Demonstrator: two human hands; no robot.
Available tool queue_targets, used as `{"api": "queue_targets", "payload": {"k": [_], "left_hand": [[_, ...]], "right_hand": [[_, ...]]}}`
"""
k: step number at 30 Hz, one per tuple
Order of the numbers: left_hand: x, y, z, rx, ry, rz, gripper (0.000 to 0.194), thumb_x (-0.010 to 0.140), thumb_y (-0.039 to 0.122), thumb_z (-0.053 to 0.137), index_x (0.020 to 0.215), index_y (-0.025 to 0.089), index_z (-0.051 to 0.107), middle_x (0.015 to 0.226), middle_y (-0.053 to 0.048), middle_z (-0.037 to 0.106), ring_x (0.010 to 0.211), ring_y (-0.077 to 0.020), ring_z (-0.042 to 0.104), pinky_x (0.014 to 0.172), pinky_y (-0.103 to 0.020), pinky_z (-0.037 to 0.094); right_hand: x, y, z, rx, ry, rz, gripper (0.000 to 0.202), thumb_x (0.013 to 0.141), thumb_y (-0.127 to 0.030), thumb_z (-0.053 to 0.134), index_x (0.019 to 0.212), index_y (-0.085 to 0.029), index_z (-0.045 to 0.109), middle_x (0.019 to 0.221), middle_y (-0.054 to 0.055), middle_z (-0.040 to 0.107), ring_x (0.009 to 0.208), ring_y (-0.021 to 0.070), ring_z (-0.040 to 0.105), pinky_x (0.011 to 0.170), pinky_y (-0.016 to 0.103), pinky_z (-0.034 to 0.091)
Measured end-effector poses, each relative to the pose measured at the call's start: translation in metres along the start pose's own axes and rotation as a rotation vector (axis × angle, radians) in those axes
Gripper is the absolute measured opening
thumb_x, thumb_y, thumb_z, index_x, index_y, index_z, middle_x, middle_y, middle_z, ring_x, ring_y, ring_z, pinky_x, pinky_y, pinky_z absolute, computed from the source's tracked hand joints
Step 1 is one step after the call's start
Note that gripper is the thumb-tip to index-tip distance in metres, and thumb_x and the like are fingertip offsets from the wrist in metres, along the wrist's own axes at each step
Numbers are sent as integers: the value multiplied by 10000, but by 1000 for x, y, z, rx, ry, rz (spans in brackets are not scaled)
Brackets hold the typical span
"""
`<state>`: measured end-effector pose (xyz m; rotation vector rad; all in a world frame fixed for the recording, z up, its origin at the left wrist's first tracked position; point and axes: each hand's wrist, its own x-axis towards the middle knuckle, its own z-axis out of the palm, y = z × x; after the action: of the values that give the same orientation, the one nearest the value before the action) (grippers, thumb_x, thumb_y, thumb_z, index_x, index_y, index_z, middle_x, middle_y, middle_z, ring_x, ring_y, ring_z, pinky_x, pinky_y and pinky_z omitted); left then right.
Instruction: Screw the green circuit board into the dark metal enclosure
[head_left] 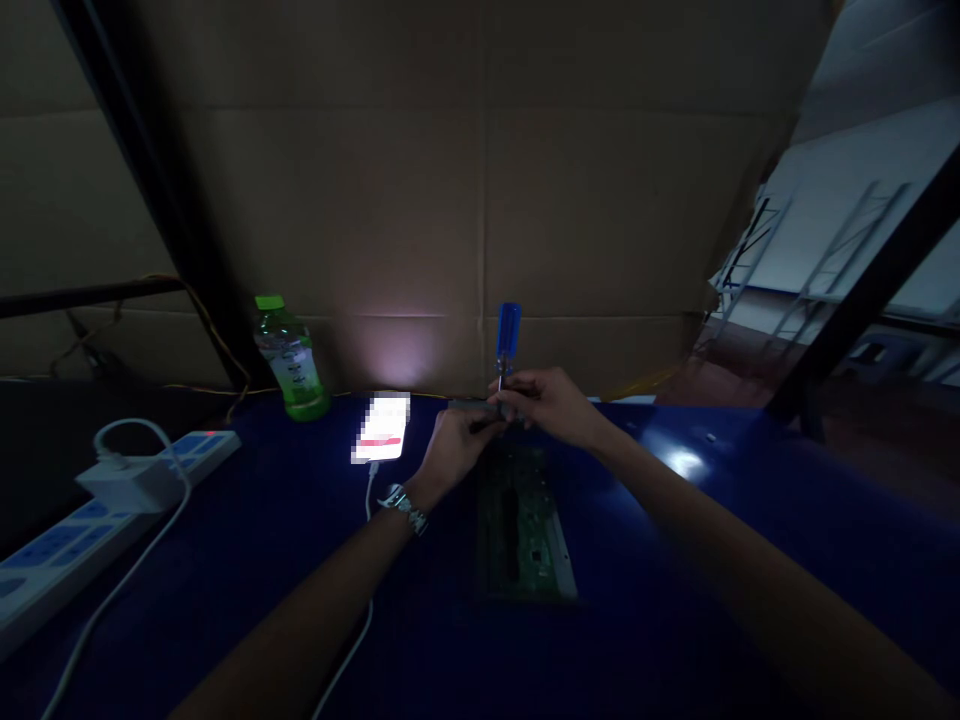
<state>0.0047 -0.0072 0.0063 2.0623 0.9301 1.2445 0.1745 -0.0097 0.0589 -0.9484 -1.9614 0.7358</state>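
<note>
A screwdriver (pixel 508 332) with a blue handle stands nearly upright, its shaft pointing down at the far end of a green circuit board (pixel 541 530). My right hand (pixel 553 402) is closed, its fingertips pinching the screwdriver's shaft below the handle. From the other side, my left hand (pixel 456 445) reaches to the same end of the board, its fingers pressed together close to the screwdriver's tip. What lies under those fingers is dark and hidden. The board lies lengthwise on the blue table (pixel 645 640), with a pale metal strip along its right side. A metal watch (pixel 405 508) circles my left wrist.
Left of my hands lies a lit phone (pixel 384 428) with a white cable (pixel 367 615) plugged in. Behind it stands a green-capped bottle (pixel 291 365). A white power strip (pixel 64 545) holds a plugged-in adapter (pixel 127 483). A cardboard wall (pixel 600 200) rises at the table's back edge.
</note>
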Motion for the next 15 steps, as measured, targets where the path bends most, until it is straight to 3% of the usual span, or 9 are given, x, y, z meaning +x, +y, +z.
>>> {"api": "queue_targets", "payload": {"k": [9, 11, 15], "left_hand": [[4, 3, -8, -16, -172, 78, 215, 873, 193, 538, 868, 146, 747, 829, -34, 735, 753, -159, 638, 702, -247, 454], [3, 3, -8, -1, -174, 67, 220, 879, 192, 530, 858, 145, 744, 819, -34, 735, 739, -160, 637, 695, -249, 453], [2, 4, -8, 7, -175, 80, 230, 894, 201, 515, 897, 142, 737, 846, -45, 737, 745, -164, 637, 702, -258, 452]], "right_hand": [[1, 13, 11, -106, 254, -39, 203, 799, -356, 665, 726, -171, 623, 663, 27, 644, 599, 155, 614, 502, 255, 476], [0, 11, 10, -81, 231, -27, 201, 802, -365, 666, 777, -168, 638, 705, 37, 664, 626, 163, 628, 502, 257, 487], [0, 4, 2, 48, 58, 3, 261, 834, -376, 640, 1000, -175, 654, 871, 66, 706, 675, 160, 649, 488, 248, 509]]}}
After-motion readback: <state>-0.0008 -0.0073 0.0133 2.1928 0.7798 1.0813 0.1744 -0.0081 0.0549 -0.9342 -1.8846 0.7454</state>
